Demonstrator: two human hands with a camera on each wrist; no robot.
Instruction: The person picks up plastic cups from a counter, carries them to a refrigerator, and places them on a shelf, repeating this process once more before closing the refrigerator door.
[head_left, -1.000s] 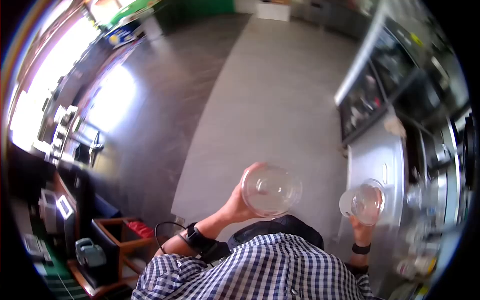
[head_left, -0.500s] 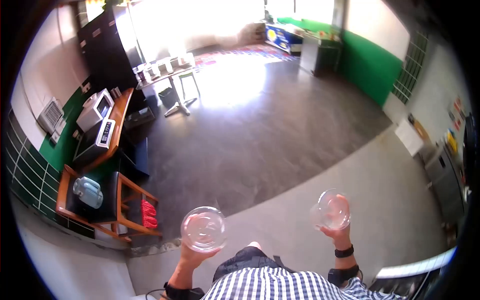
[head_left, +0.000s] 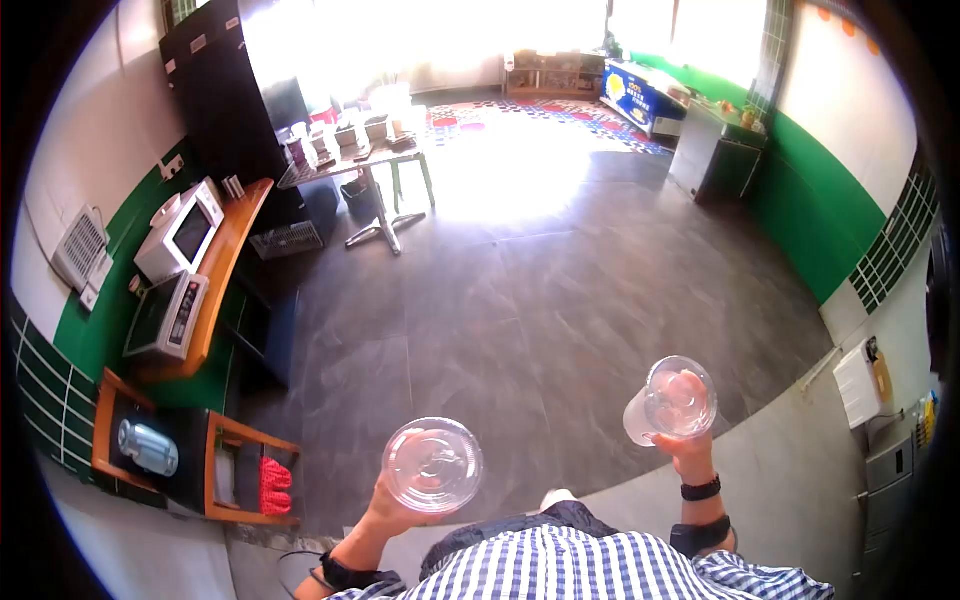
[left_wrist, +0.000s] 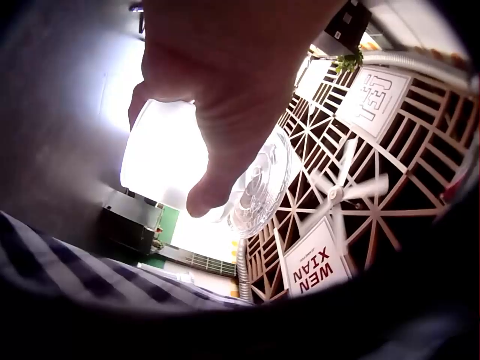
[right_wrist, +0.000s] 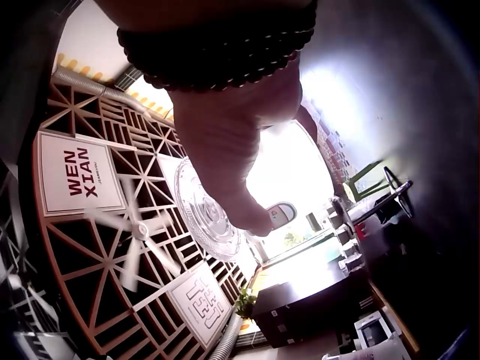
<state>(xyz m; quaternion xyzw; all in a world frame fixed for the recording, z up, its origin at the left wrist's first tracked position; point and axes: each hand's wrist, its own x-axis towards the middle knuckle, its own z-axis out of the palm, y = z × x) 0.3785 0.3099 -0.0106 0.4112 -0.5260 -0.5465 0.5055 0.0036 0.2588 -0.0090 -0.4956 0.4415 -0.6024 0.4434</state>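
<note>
My left hand (head_left: 392, 503) grips a clear plastic cup with a clear round lid (head_left: 433, 465), held out in front of the body. In the left wrist view its thumb and fingers curl round the pale, backlit cup wall (left_wrist: 159, 154), just below the lid. To the right, my right hand (head_left: 692, 456) holds a second lidded clear cup (head_left: 640, 418). This one leans, its lid (head_left: 681, 397) facing up toward the head camera. Fingers wrap that cup (right_wrist: 285, 174) in the right wrist view. Both cups are in the air, well apart.
Dark floor (head_left: 560, 300) stretches ahead. A small table (head_left: 350, 165) bearing several containers stands further off at left. Along the left wall are a wooden counter (head_left: 235, 235) with a microwave (head_left: 182, 235), and a wooden chair (head_left: 255, 435). A steel-sided counter (head_left: 715, 160) stands at the back right.
The view has swung from the grey floor and a steel worktop on the right toward the room with the small table. Both hands still hold their cups; the right cup has moved away from the worktop.
</note>
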